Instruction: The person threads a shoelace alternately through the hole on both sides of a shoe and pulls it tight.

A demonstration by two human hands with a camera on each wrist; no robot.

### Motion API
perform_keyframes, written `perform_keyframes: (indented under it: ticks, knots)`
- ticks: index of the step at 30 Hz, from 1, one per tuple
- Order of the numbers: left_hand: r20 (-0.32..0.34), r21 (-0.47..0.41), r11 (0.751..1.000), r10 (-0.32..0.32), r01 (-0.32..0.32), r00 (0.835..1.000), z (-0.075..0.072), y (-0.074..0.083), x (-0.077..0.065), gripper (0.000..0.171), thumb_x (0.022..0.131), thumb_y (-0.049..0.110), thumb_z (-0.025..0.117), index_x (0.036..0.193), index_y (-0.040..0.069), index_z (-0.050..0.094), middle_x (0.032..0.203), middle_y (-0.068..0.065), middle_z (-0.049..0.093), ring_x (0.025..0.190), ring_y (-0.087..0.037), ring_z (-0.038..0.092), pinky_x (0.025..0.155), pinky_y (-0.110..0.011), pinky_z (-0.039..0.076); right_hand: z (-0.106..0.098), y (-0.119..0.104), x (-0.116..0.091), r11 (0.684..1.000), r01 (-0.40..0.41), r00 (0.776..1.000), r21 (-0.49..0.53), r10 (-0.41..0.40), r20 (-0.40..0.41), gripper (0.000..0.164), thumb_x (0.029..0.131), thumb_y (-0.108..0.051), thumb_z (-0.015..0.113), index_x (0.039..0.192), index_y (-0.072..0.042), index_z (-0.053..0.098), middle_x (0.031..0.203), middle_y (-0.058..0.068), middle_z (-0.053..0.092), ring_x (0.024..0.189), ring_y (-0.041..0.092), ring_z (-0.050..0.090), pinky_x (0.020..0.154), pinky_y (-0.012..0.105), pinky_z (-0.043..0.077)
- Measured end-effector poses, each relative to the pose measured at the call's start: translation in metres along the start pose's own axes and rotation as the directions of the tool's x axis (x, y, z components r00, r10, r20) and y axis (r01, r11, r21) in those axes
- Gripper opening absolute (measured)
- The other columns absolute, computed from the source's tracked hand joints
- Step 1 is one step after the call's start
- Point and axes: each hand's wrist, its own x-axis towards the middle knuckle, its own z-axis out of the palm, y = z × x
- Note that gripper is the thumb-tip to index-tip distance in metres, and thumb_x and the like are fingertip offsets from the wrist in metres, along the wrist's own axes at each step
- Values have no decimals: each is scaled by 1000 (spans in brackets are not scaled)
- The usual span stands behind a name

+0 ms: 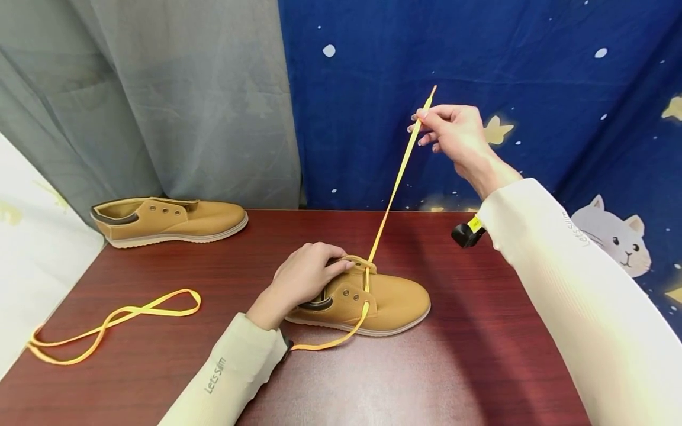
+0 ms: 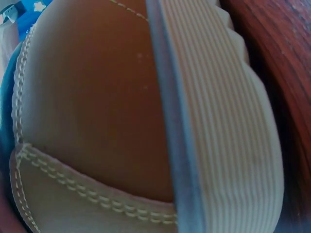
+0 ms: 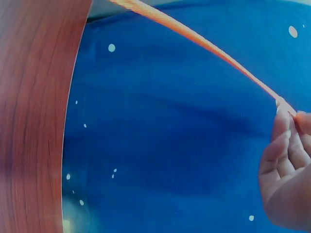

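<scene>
Grey curtain (image 1: pixel 213 89) and blue curtain (image 1: pixel 362 148) hang behind a reddish-brown worktop (image 1: pixel 495 361), which gives the footwear a level base. At its back left stands the far shoe (image 1: pixel 218 218), clear of both hands, no lace in the eyelets that show. Before the person sits the near shoe (image 1: pixel 402 299), toe to the right; the left hand (image 1: pixel 303 275) lies over its opening, fingers and thumb pinching the far flap, probably to steady the shoe against the pull. Raised well above, the right hand (image 1: pixel 460 133) pinches the threaded lace (image 1: pixel 402 165) just short of its tip, likely so the strand runs straight up from the flap. That lace's other part trails from a near-side eyelet (image 1: pixel 365 306) toward the left cuff. On the left lies the spare lace (image 1: pixel 140 310), loosely looped and apart from both shoes.
</scene>
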Motion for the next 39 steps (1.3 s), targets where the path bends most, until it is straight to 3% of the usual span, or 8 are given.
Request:
perform_keyframes:
  ticks: [4, 9, 14, 18, 25, 30, 35, 39]
  knots:
    - [3, 3, 1000, -6, 6, 1000, -1, 2, 1, 13, 97, 34, 67, 92, 28, 77, 77, 12, 66, 65, -9, 52, 60, -28, 40, 4, 1, -12, 999, 49, 999, 11, -49, 23, 19, 94, -26, 72, 102, -9, 77, 77, -6, 65, 56, 7, 55, 51, 16, 44]
    - [3, 6, 1000, -10, 10, 1000, 0, 3, 2, 12, 96, 35, 68, 93, 29, 77, 80, 12, 67, 68, -9, 53, 62, -29, 42, 9, 7, -30, 991, 87, 992, 102, -95, 78, 20, 95, -24, 71, 102, -5, 75, 66, -3, 64, 49, 8, 52, 50, 16, 45]
    - [4, 2, 1000, -12, 12, 1000, 1, 1, 2, 12, 96, 35, 68, 93, 28, 77, 79, 12, 67, 66, -9, 52, 61, -28, 41, 18, 21, -47, 989, 40, 984, 142, -64, 166, 23, 97, -21, 68, 107, 0, 72, 73, 1, 73, 54, 9, 63, 56, 19, 54]
    - [6, -4, 1000, -6, 6, 1000, 1, 1, 2, 12, 97, 35, 67, 94, 29, 77, 79, 13, 67, 65, -8, 52, 60, -28, 41, 25, 39, -62, 982, -20, 963, 186, -31, 266, 23, 100, -15, 63, 111, 5, 67, 83, 4, 77, 65, 12, 72, 63, 24, 60]
    - [18, 1, 1000, -16, 16, 1000, 3, 3, 4, 12, 96, 37, 67, 96, 31, 77, 79, 14, 66, 66, -8, 52, 62, -29, 42, 33, 65, -90, 993, -44, 922, 105, 0, 387, 33, 105, -15, 53, 128, 8, 60, 110, 11, 77, 83, 16, 77, 77, 32, 62]
    - [24, 21, 999, -37, 37, 999, 2, 5, 5, 13, 96, 40, 68, 96, 30, 76, 78, 14, 66, 68, -10, 53, 61, -29, 42, 35, 75, -105, 971, -102, 908, 218, 2, 419, 46, 110, -26, 41, 135, 10, 54, 125, 16, 71, 87, 20, 77, 80, 35, 62]
    - [24, 20, 999, -41, 41, 999, 2, 5, 4, 14, 95, 42, 68, 91, 30, 75, 70, 12, 60, 64, -10, 51, 58, -29, 39, 41, 86, -120, 964, -125, 919, 233, 24, 393, 40, 103, -19, 57, 133, 8, 57, 118, 12, 75, 87, 18, 76, 80, 35, 62]
    - [26, 10, 999, -46, 46, 999, 2, 5, 4, 13, 95, 42, 68, 92, 30, 75, 72, 12, 63, 65, -10, 53, 59, -29, 40, 45, 93, -135, 937, -209, 886, 282, 59, 459, 46, 99, -6, 60, 141, 10, 48, 117, 4, 75, 93, 16, 76, 84, 34, 61]
